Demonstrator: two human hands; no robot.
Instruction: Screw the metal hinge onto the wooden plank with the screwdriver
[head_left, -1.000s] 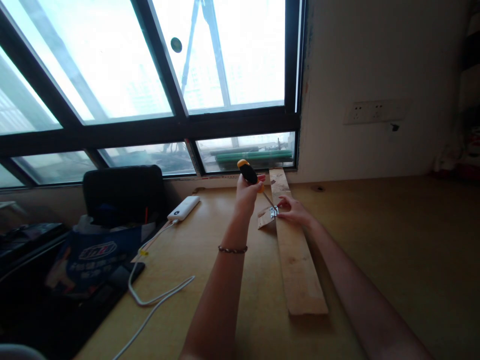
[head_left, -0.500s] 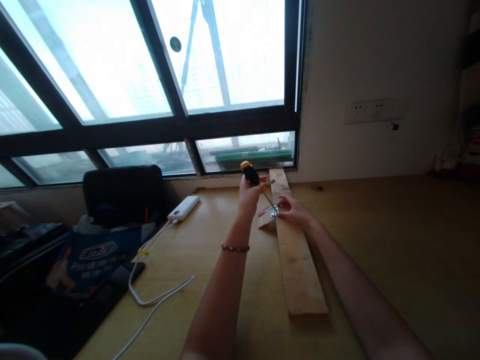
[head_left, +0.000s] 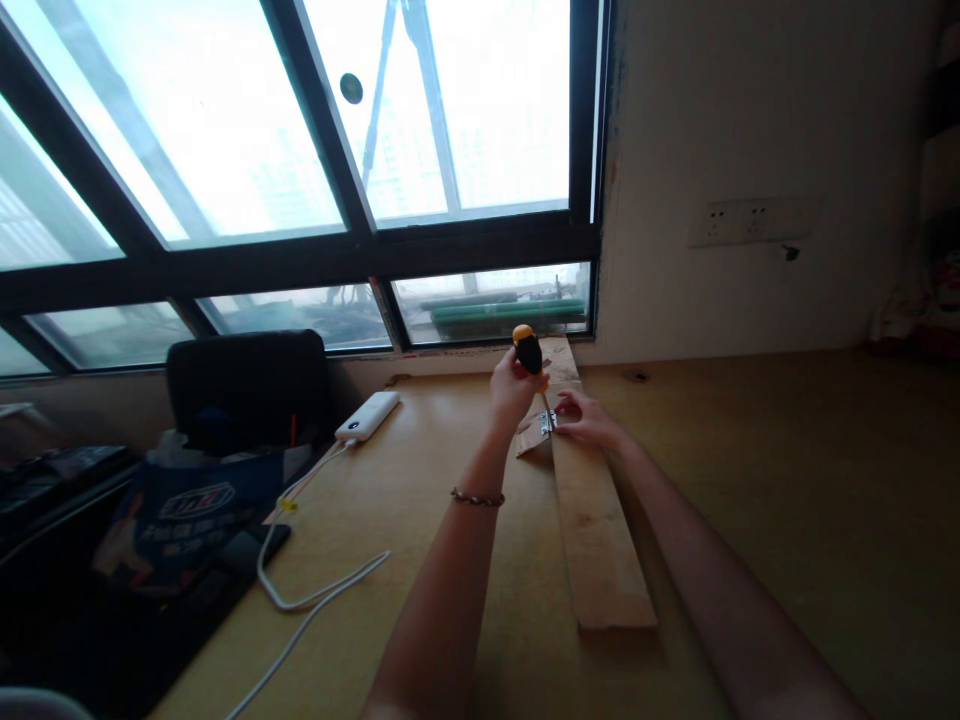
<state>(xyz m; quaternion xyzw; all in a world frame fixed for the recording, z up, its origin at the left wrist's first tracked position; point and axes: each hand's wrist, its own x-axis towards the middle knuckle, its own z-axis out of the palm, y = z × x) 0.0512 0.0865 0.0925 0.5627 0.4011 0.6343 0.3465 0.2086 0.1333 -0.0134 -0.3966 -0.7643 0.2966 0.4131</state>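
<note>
My left hand (head_left: 513, 390) is closed round the yellow-and-black handle of a screwdriver (head_left: 527, 350). The shaft points down, with its tip at a small metal hinge (head_left: 547, 421). That hinge lies across a long wooden board (head_left: 597, 510) and a short wooden piece (head_left: 529, 436) on the board's left side. My right hand (head_left: 586, 418) rests on the board, its thumb and forefinger pinching at the hinge's right edge. Whether a screw sits under the tip is too small to see.
A white power bank (head_left: 367, 416) with a white cable (head_left: 289, 605) lies on the wooden table (head_left: 750, 520) to the left. Beyond the table's left edge are a black chair (head_left: 247, 385) and a blue bag (head_left: 187, 510). Window and wall stand behind.
My left hand has shifted to the right and tipped the screwdriver more upright, its tip staying at the hinge. The right hand and the board look unmoved.
</note>
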